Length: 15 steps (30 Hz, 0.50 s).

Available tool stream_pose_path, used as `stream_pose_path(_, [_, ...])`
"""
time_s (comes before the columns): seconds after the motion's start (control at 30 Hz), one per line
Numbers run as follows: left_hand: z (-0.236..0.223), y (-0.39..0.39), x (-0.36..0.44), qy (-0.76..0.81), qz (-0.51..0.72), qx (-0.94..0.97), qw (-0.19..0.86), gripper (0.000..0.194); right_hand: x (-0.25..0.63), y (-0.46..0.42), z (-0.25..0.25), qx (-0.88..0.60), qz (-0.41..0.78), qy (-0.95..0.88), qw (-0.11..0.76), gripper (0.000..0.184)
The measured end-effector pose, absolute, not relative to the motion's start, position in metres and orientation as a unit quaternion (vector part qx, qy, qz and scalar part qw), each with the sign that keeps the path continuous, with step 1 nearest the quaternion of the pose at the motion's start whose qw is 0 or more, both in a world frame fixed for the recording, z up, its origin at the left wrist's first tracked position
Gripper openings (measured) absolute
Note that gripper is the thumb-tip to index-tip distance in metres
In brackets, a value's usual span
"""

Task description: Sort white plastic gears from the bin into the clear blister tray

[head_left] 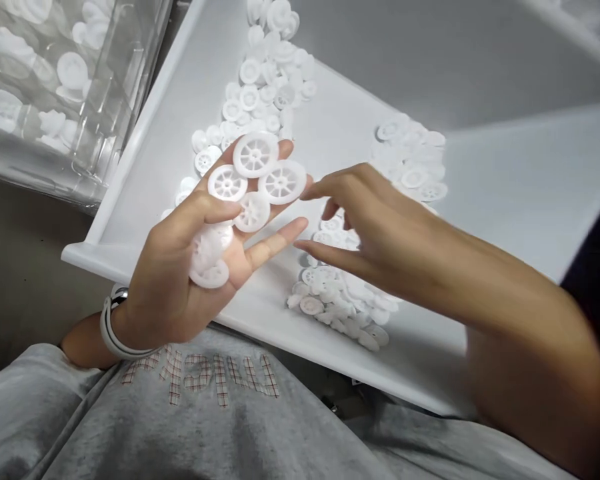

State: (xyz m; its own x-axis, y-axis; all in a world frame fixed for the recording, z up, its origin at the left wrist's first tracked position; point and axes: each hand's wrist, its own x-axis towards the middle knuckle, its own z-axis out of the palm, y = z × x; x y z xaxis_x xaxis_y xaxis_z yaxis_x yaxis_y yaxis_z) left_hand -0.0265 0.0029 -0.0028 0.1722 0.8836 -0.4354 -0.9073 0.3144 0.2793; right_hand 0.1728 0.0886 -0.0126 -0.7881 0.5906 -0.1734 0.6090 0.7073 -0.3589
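Observation:
My left hand [180, 267] is turned palm up over a white bin, with several white spoked plastic wheels [255, 155] lying on its fingers and palm. The thumb presses on one small wheel [253, 212], while more wheels rest stacked against the palm. Just to the right hovers my right hand [365, 213], its thumb and forefinger apart, pointing toward the left hand's fingertips. Nothing shows between those two fingers; its other fingers are curled and partly hidden.
A white bin [350, 100] holds one heap of wheels [267, 87] toward the far left and another heap [345, 300] on the right, partly behind my right arm. At the upper left stands a clear plastic tub [115, 100] with more white parts.

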Motion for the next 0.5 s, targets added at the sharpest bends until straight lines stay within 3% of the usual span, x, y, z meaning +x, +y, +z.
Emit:
stream_pose_path(0.23, [-0.003,0.001,-0.027,0.265,0.58,-0.007,0.77,0.058,0.183,0.118,-0.049,0.455,-0.114,0.881,0.051,0.053])
stream_pose_path(0.5, [-0.001,0.002,-0.027,0.259,0.566,-0.009,0.783,0.059,0.196,0.146,-0.073,0.463,-0.149,0.873,0.019,0.019])
